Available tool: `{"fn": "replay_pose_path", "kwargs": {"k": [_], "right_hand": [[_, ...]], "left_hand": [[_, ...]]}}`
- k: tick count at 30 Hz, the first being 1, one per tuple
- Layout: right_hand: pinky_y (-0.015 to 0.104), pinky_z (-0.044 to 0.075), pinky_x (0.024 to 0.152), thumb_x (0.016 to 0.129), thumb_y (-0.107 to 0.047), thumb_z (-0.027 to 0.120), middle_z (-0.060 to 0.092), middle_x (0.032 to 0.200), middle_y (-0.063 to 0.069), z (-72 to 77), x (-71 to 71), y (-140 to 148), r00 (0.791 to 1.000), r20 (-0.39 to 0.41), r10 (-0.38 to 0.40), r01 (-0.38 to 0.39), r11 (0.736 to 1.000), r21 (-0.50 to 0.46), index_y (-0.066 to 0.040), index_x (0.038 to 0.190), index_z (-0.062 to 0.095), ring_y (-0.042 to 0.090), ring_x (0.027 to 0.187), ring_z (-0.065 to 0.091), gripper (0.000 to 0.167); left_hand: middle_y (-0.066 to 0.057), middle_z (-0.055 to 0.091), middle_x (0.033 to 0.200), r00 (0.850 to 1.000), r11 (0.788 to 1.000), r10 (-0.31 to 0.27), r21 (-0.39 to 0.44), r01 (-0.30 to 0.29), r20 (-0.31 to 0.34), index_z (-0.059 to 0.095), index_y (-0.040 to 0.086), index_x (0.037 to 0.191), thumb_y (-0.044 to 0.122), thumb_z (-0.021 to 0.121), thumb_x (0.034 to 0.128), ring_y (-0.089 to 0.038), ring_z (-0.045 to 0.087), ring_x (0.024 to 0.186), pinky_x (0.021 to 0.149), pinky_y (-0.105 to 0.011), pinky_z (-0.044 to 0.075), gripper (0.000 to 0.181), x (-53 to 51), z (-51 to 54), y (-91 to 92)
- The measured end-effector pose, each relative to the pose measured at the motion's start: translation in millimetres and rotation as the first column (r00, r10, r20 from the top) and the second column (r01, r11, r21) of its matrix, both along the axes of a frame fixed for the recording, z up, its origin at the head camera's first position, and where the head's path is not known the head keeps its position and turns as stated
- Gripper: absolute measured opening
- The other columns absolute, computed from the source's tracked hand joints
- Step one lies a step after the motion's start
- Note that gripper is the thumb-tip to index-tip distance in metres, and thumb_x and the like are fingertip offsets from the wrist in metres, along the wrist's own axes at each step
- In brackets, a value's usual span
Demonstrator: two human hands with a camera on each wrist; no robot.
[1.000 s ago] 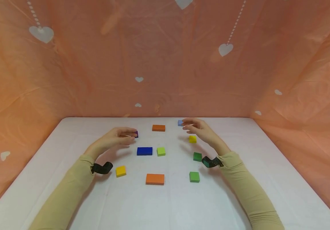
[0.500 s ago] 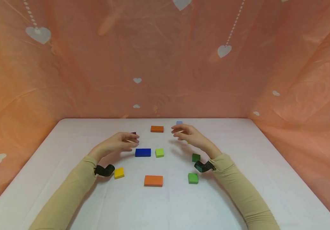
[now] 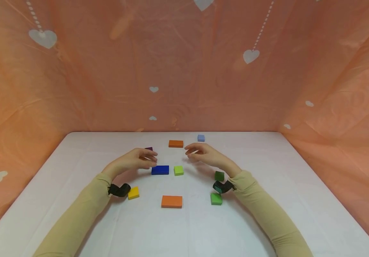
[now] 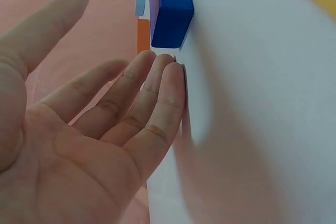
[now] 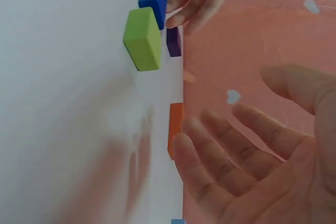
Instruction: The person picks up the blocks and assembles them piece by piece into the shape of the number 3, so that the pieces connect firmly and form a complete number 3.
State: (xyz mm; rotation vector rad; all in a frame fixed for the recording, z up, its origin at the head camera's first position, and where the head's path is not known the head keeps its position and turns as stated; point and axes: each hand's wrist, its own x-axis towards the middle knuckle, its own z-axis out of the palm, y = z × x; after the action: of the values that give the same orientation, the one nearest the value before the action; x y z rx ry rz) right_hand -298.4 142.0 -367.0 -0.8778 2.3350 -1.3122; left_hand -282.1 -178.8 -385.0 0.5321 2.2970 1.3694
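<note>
My left hand (image 3: 131,160) hovers palm inward at the left end of the blue block (image 3: 160,170), its relaxed fingers holding nothing; in the left wrist view the fingertips lie just short of that block (image 4: 173,9). A purple block (image 3: 149,148) shows partly behind this hand. Across from it, my right hand (image 3: 211,157) is held over the table with loosely bent, empty fingers. The lime block (image 3: 178,170) lies between the two hands, nearer the front. Beyond them are the dark orange block (image 3: 176,144) and the light blue block (image 3: 201,138).
On the white table (image 3: 139,232), a yellow block (image 3: 133,193) lies beside the left wrist camera. An orange block (image 3: 172,201) is at front centre. Dark green (image 3: 219,176) and light green (image 3: 216,198) blocks lie near the right wrist. Orange cloth (image 3: 184,71) stands behind.
My right hand has moved left and nearer, uncovering the light blue block and hiding the yellow one by it. My left hand has shifted slightly right and nearer, toward the blue block.
</note>
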Motion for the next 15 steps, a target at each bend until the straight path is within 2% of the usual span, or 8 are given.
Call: {"fn": "replay_pose_path", "kwargs": {"k": [4,8,15], "right_hand": [[0.037,0.052,0.084,0.095,-0.013,0.056,0.058,0.122,0.022,-1.6,0.7,-2.4,0.999,0.029,0.018,-0.019,1.000,0.021,0.004,0.133,0.049,0.028,0.104,0.059,0.041],[0.037,0.051,0.085,0.095,-0.012,0.057,0.058,0.123,0.020,-1.9,1.3,-5.6,0.998,0.045,0.031,-0.033,0.998,0.045,0.003,0.133,0.049,0.028,0.105,0.059,0.042],[0.031,0.049,0.085,0.092,-0.018,0.064,0.061,0.120,0.013,-5.8,1.8,-11.4,0.998,0.012,0.064,-0.065,0.990,0.123,0.000,0.132,0.052,0.020,0.103,0.060,0.045]], "left_hand": [[-0.012,0.062,0.120,1.000,0.999,-0.007,-0.050,0.006,-0.013,0.050,0.000,0.135,0.028,0.071,0.0876,-0.025,0.060,0.105,0.090,-0.038,0.049,0.059,0.0,0.5,2.9],[-0.008,0.063,0.117,1.000,0.996,0.011,-0.090,-0.013,-0.017,0.054,0.004,0.132,0.030,0.074,0.0847,-0.024,0.059,0.106,0.095,-0.043,0.045,0.058,0.7,2.2,5.2],[-0.008,0.064,0.115,0.999,0.993,-0.002,-0.117,-0.002,-0.036,0.057,0.003,0.129,0.024,0.075,0.0840,-0.023,0.058,0.104,0.096,-0.044,0.043,0.052,1.8,2.7,6.5]]}}
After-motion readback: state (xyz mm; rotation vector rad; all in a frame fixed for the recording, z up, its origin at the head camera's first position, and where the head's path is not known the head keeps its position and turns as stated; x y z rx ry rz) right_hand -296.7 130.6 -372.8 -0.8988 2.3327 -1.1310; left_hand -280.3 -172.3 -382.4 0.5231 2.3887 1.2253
